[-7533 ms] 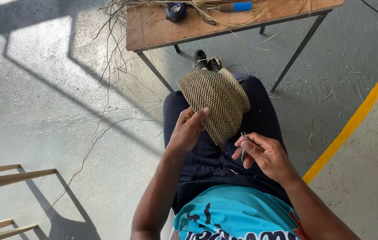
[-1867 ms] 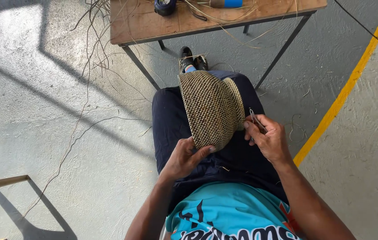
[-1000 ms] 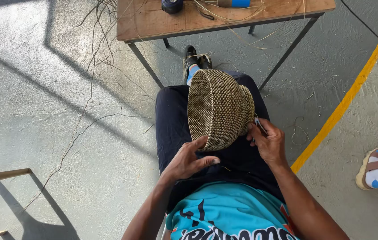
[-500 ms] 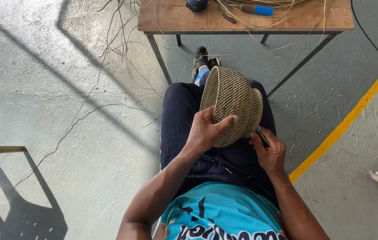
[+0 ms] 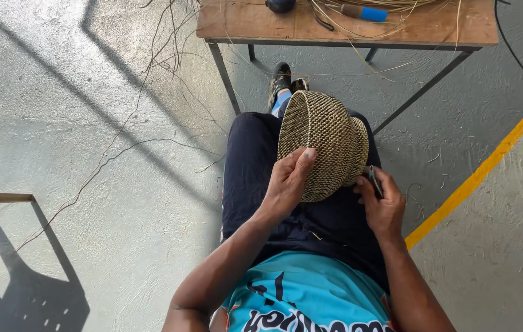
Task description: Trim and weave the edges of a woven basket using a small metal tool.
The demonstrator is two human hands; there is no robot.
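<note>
— What are the fingers doing?

— The left hand (image 5: 287,183) lies flat on the near side of the woven basket (image 5: 321,142), fingers close together and pressed against the weave. The right hand (image 5: 382,203) pinches a thin dark tool (image 5: 374,180) between thumb and forefinger, just beside the basket's right rim; its other fingers are curled.

— And where is the basket?

— On the person's lap, over the dark trousers (image 5: 255,166), tipped on its side with its rounded outside facing the camera. Whether anything is in it cannot be told; the opening faces away.

— What is around it?

— Past the knees stands a wooden table (image 5: 255,24) on metal legs. Loose pale fibre strands (image 5: 390,7) lie along its far edge and trail over the front edge; a blue-handled tool (image 5: 366,12) lies among them, and a dark round object (image 5: 280,5) sits at the far edge, cut off by the frame. A shoe (image 5: 281,83) shows under the table. More strands hang off its left corner onto the grey floor (image 5: 89,154), and a yellow painted line (image 5: 489,166) crosses the floor on the right.
</note>
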